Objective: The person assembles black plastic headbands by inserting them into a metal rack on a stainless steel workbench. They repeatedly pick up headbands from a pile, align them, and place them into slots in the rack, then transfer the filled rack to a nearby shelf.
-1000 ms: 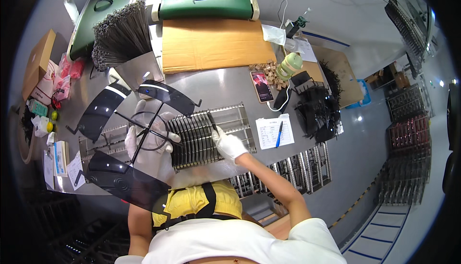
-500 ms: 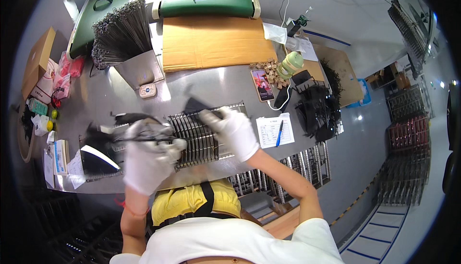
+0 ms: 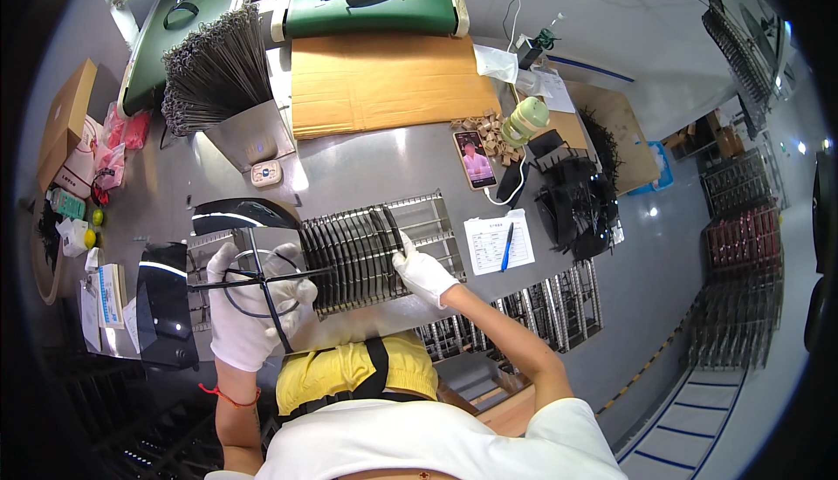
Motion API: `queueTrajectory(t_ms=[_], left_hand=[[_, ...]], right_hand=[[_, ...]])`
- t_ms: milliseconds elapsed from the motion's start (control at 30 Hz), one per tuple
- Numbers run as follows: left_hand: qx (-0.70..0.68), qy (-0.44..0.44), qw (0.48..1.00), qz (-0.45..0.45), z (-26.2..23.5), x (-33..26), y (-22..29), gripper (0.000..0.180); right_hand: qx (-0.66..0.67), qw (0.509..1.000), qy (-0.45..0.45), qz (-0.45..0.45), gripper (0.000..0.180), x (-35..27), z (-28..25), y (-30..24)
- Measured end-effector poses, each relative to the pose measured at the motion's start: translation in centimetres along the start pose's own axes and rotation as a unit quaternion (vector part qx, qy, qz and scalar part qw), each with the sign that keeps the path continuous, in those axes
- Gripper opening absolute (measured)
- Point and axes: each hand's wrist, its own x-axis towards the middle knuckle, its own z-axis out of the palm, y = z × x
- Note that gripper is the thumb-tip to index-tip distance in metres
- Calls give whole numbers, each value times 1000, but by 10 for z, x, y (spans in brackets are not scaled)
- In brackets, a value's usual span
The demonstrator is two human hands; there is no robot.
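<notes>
My left hand [image 3: 240, 323], in a white glove, is closed around a black wire frame [image 3: 262, 281] with a ring and crossed arms. One glossy dark curved panel [image 3: 166, 292] hangs at the frame's left end. A second curved panel [image 3: 246, 212] sits at its far end. My right hand [image 3: 425, 276], also gloved, pinches the rightmost black curved panel [image 3: 389, 231] of a row. That row of several black panels [image 3: 345, 262] stands on edge in a metal wire rack [image 3: 439, 231] before me; the rack's right part shows bare bars.
A sheaf of metal wire hangers [image 3: 218, 70] stands at the back left. Beyond the cardboard sheet [image 3: 393, 83], a green conveyor [image 3: 428, 13] carries a panelled frame. To the right are a phone [image 3: 474, 161], green bottle [image 3: 526, 120], paper with a pen [image 3: 499, 244] and stacked dark panels [image 3: 576, 205].
My right hand has come down and right, from holding a dark panel above the rack to the row's right end. The wire frame in my left hand has turned, its ring now facing up.
</notes>
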Motion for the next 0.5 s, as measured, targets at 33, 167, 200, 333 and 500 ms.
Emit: queueTrajectory(t_ms=[33, 167, 200, 333, 500], left_hand=[[8, 1, 1000, -12, 0, -1, 0, 73], [173, 48, 983, -31, 3, 10, -18, 78], [182, 42, 981, -58, 7, 14, -25, 78], [1, 92, 995, -39, 34, 33, -65, 76], [-203, -43, 950, 233, 64, -12, -60, 32]], right_hand=[[-8, 997, 71, 0, 44, -1, -11, -9], [-38, 926, 300, -227, 76, -3, -82, -46], [46, 932, 265, -242, 77, 0, -98, -57], [-73, 959, 199, -187, 75, -3, -128, -96], [-97, 980, 129, -119, 56, -13, -123, -54]])
